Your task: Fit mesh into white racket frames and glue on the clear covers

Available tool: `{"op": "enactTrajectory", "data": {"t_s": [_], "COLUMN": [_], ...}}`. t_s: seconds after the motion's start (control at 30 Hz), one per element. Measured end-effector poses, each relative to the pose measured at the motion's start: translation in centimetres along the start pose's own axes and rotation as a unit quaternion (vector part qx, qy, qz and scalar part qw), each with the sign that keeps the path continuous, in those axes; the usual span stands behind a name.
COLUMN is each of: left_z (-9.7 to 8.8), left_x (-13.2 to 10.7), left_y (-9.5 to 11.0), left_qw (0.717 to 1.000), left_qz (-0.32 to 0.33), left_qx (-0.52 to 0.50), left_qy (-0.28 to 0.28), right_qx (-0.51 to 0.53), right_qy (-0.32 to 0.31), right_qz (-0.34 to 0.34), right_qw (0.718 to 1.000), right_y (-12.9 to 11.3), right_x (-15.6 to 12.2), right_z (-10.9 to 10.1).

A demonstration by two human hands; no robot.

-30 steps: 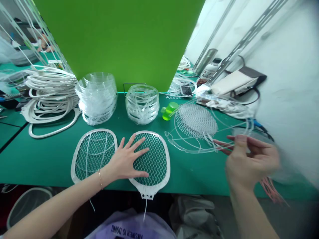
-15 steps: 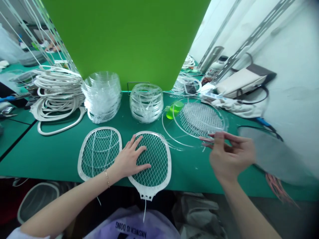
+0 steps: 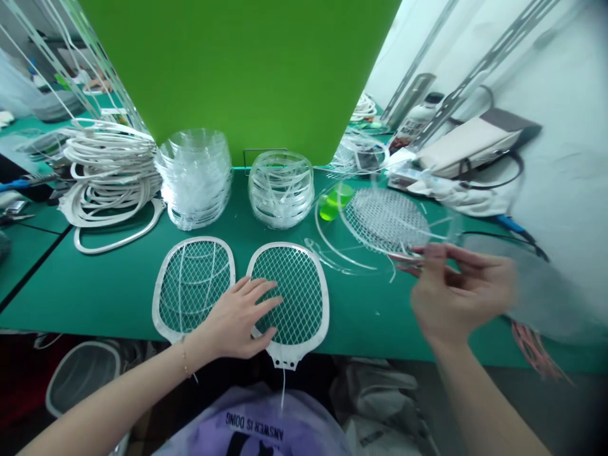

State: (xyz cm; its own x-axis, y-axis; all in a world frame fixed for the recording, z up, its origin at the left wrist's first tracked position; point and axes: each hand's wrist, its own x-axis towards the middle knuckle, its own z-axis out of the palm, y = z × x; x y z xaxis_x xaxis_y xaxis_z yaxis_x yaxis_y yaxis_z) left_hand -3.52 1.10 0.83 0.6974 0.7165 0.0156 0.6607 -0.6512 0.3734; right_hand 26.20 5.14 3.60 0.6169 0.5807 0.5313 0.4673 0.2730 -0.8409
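My left hand (image 3: 242, 320), fingers spread, lies over the left edge of a white racket-shaped frame with metal mesh (image 3: 299, 297). Beside it on the left rests a second mesh racket frame (image 3: 194, 285), with thin clear strips lying across it. My right hand (image 3: 460, 285) pinches the edge of a clear plastic ring (image 3: 451, 221), blurred by motion, above the right side of the bench. Loose clear rings (image 3: 327, 237) and a pile of metal mesh sheets (image 3: 389, 218) lie to the left of its fingertips.
Behind the frames stand two stacks of clear plastic rings (image 3: 194, 183) (image 3: 281, 190) and a heap of white frames (image 3: 109, 177). A green panel (image 3: 242, 76) rises at the back. Green tape (image 3: 329, 207), a bag (image 3: 470, 149), a bottle (image 3: 418, 120) and pink wires (image 3: 536, 351) are at right.
My right hand has moved right with the clear ring, which has come up off the others. My left hand has slid down and slightly left over the mesh frame.
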Motion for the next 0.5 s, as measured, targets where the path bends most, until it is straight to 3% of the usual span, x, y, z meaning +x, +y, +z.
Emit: {"op": "enactTrajectory", "data": {"t_s": [0.07, 0.23, 0.37, 0.5], "left_z": [-0.2, 1.0, 1.6, 1.9], "left_x": [-1.2, -2.8, -3.4, -3.8], "left_y": [-0.2, -0.4, -0.2, 0.3], "left_qw": [1.0, 0.999, 0.999, 0.999], "left_qz": [-0.001, -0.016, -0.031, -0.037], "left_qx": [0.005, 0.017, 0.016, 0.011], "left_qy": [-0.021, -0.028, -0.022, 0.028], "right_qx": [0.002, -0.026, 0.002, 0.037], "right_qy": [0.021, -0.037, 0.01, -0.068], "right_qz": [-0.013, 0.02, 0.017, 0.099], "right_qw": [1.0, 0.999, 1.0, 0.992], "right_y": [0.0, -0.3, -1.5, -1.9], "right_x": [-0.1, -1.1, -1.0, 0.1], "right_z": [-0.2, -0.1, -0.5, -0.8]}}
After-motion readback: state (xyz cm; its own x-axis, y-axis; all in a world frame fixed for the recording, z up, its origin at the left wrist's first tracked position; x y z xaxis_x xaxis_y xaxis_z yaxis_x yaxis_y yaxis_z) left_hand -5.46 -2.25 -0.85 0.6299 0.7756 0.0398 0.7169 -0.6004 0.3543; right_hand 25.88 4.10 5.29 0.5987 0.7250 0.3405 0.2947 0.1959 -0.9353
